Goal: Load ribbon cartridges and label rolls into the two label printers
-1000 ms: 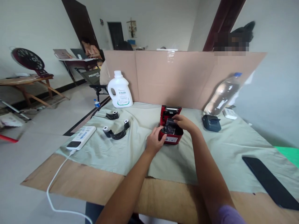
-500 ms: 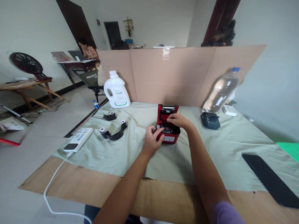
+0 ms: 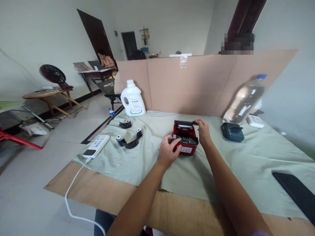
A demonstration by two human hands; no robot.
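Observation:
A small red and black printer (image 3: 190,151) sits mid-table on the cloth, its white label facing me. Its hinged lid (image 3: 183,123) is part-way up, with a roller showing under the edge. My left hand (image 3: 169,151) grips the printer's left front corner, fingertips resting on its black top. At the lid's right edge, my right hand (image 3: 203,130) pinches the rim with thumb and fingers. To the left lie a black ribbon strung between two rolls (image 3: 129,143) and a smaller black ribbon roll (image 3: 125,124).
A white jug (image 3: 134,100) and a large clear bottle (image 3: 246,98) stand before the cardboard screen (image 3: 187,85). A dark box-shaped device (image 3: 232,132) sits at right, a black phone (image 3: 294,193) nearer. A white power strip (image 3: 96,146) with a cable lies left. People sit beyond.
My right hand has moved from inside the printer to the lid's right edge, and the lid has tipped down toward me. The left hand stays at the printer. My view has turned left.

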